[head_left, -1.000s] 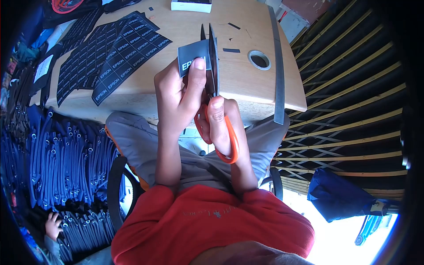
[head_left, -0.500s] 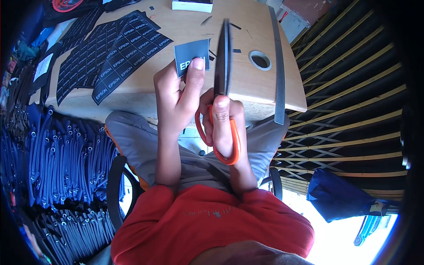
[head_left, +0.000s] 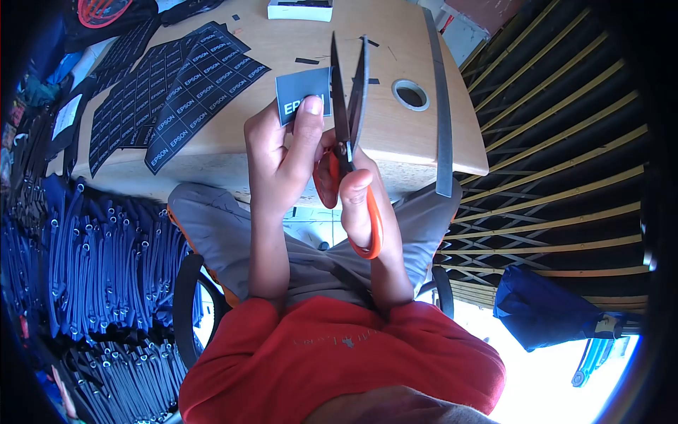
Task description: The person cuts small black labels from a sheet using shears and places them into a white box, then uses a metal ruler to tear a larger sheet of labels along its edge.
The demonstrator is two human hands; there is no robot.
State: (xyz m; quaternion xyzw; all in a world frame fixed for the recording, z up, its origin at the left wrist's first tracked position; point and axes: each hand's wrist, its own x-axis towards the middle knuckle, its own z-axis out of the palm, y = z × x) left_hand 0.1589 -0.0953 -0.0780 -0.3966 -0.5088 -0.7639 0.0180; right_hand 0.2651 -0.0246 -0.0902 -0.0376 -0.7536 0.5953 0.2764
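Between thumb and fingers, my left hand [head_left: 282, 152] pinches a small dark label [head_left: 296, 88] printed EPSON, its face turned up and the thumb over part of the lettering. My right hand [head_left: 360, 198] grips scissors [head_left: 344, 131] by their orange handles. The blades point away from me, spread apart, with the left blade close beside the label's right edge. Sheets of uncut EPSON labels [head_left: 187, 106] lie overlapping on the left of the wooden table [head_left: 402, 138].
A roll of tape [head_left: 410, 95] and a long dark strip [head_left: 443, 120] lie on the right side. Small dark offcuts [head_left: 306, 61] are scattered near a white box [head_left: 300, 10]. Blue lanyards [head_left: 120, 254] hang at left; a folding gate [head_left: 558, 155] stands at right.
The scissors have gone from closed blades to spread blades, and my right thumb has moved away from the fingers. My left hand still holds the label, shifted slightly left.
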